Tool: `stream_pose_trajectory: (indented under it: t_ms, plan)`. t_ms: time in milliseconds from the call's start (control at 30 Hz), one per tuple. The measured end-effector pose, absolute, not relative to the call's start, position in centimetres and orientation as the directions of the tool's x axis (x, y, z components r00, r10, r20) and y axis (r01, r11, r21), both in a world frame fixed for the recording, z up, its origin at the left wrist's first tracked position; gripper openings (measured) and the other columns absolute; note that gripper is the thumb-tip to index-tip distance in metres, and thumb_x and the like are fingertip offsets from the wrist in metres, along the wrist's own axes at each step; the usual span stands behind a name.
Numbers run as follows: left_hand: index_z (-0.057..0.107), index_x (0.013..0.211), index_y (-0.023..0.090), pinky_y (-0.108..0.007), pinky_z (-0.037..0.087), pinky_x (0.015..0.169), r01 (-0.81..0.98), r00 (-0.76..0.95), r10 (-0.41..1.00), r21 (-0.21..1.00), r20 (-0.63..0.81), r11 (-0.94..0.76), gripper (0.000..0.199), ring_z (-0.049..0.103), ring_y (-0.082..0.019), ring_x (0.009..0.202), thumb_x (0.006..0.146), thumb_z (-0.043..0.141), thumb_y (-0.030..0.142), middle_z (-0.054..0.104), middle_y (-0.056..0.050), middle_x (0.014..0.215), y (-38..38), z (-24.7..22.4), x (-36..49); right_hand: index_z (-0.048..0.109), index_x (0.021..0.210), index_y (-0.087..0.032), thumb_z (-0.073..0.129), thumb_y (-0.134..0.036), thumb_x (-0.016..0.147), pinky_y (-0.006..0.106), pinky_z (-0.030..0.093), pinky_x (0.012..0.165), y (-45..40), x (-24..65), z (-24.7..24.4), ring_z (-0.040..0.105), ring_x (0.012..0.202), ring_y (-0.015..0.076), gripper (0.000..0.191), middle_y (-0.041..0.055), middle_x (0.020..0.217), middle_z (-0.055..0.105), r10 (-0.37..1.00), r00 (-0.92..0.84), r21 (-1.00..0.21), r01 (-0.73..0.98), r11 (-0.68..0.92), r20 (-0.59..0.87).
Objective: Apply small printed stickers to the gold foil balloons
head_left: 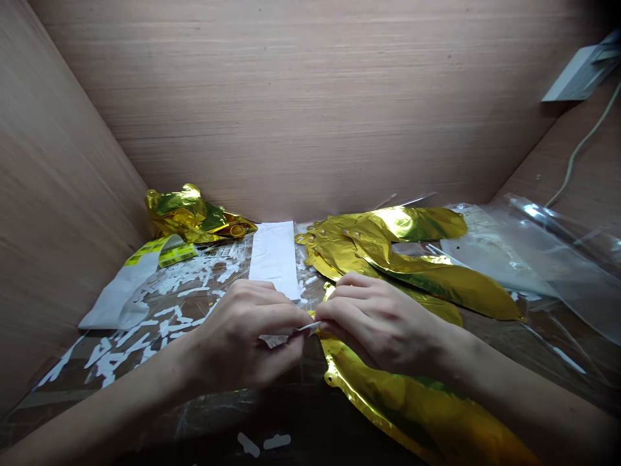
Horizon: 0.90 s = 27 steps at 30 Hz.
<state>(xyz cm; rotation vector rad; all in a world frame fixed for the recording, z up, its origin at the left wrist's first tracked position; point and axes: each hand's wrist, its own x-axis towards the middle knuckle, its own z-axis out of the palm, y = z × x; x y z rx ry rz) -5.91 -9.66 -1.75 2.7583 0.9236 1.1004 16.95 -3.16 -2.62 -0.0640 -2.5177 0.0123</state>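
Note:
Near the middle, my left hand [257, 330] pinches a thin white strip [308, 326] between thumb and index finger. My right hand [378, 320] meets it from the right, its fingers closed at the strip's other end, beside the edge of a gold foil balloon [388, 408]. That flat balloon runs from under my right hand toward the lower right. Whether my right fingers grip the strip, the foil or both is hard to tell. Behind my right hand lie several overlapping gold foil balloons [436, 275]. A white paper rectangle [274, 255] lies just behind my left hand.
Crumpled gold foil [189, 217] sits at the back left. In front of it curls a white strip with yellow labels [130, 278], beside scattered white paper scraps [145, 333]. Clear plastic bags [543, 252] lie at the right. Wooden walls [301, 110] enclose the surface; a white box [577, 74] hangs upper right.

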Motion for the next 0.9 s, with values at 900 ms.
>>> stream_pose_trajectory:
  t_ms: [900]
  plan:
    - [0.075, 0.099, 0.018, -0.025, 0.042, 0.058, 0.537, 0.610, 0.536, 0.192, 0.584, -0.821, 0.013, 0.056, -0.009, 0.053, 0.090, 0.069, 0.010, 0.067, 0.004, 0.064, -9.31, -1.82, -6.27, 0.067, 0.100, -0.016, 0.056, -0.016, 0.101, 0.029, 0.049, 0.078, -2.32, 16.79, -3.32, 0.066, 0.077, 0.0151, 0.012, 0.0042, 0.086, 0.075, 0.228, -0.766, -0.328, 0.023, 0.944, 0.601]
